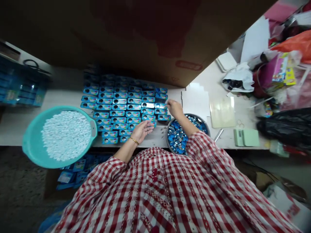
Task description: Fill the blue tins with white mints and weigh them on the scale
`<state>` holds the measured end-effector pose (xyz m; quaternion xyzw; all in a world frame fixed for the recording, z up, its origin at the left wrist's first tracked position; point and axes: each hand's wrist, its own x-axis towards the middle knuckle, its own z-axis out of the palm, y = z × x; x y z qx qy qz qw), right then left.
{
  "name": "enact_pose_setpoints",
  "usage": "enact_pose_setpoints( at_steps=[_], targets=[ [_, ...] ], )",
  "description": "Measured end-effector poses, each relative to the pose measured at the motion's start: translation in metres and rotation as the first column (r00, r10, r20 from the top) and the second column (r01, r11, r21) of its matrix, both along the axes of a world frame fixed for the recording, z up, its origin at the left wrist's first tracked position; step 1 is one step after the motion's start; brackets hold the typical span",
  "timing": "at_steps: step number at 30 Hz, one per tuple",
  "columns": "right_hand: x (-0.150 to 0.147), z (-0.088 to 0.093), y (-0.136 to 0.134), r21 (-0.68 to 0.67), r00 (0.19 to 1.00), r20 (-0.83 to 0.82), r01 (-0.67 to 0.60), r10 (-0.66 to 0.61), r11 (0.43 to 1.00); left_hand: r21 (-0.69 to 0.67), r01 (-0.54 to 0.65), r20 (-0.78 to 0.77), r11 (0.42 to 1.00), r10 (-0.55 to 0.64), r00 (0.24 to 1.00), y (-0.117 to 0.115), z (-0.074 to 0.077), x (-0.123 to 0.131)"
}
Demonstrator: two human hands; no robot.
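Observation:
Rows of small blue tins (119, 106) lie in several columns on the table, many with a dark round spot. My left hand (143, 131) is at the near right edge of these rows, palm partly up and fingers stretched out, beside the closest tins. My right hand (174, 108) is at the right-hand column, fingers curled together by a tin (161, 105) with a bright surface; whatever is in the fingertips is too small to see. Under my right forearm stands a round metal bowl (177, 137) full of small shiny blue and silver pieces.
A turquoise basin (31, 142) of small white pieces stands at the left table edge. A large cardboard box (145, 38) overhangs the back of the rows. To the right lie a yellowish flat sheet (222, 111), a pale green box (250, 137), a metal rod (219, 135) and bags.

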<state>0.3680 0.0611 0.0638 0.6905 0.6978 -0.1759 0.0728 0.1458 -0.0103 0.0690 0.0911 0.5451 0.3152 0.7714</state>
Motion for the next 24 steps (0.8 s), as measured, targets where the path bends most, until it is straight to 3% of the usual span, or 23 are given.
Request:
enact_pose_setpoints(
  at_steps=[4, 6, 9, 13, 18, 21, 24],
  targets=[
    [0.052, -0.006, -0.085, -0.091, 0.986, 0.120, 0.129, -0.118, 0.987, -0.007, 0.054, 0.017, 0.998, -0.054, 0.998, -0.008, -0.001, 0.020],
    [0.058, -0.020, -0.119, -0.129, 0.980, 0.159, 0.141, -0.120, 0.981, -0.015, 0.099, 0.037, 0.995, -0.098, 0.994, -0.012, -0.002, 0.033],
    [0.049, -0.044, -0.149, -0.081, 0.986, 0.145, 0.095, -0.082, 0.992, -0.001, 0.155, 0.053, 0.988, -0.155, 0.986, -0.017, -0.003, 0.050],
    [0.054, -0.059, -0.162, -0.026, 0.997, -0.012, 0.079, -0.080, 0.997, 0.018, 0.220, 0.053, 0.975, -0.221, 0.974, -0.024, -0.006, 0.066],
    [0.074, -0.043, -0.166, 0.155, 0.873, -0.413, 0.346, -0.258, 0.925, -0.059, 0.238, 0.164, 0.969, -0.226, 0.960, -0.033, -0.012, 0.093],
    [0.058, -0.022, -0.162, 0.243, 0.802, -0.570, 0.373, -0.179, 0.895, -0.177, 0.243, 0.326, 0.954, -0.177, 0.929, -0.036, -0.013, 0.116],
    [0.033, -0.004, -0.157, 0.267, 0.801, -0.598, 0.229, -0.025, 0.936, -0.265, 0.246, 0.449, 0.932, -0.107, 0.887, -0.034, -0.013, 0.134]
  ],
)
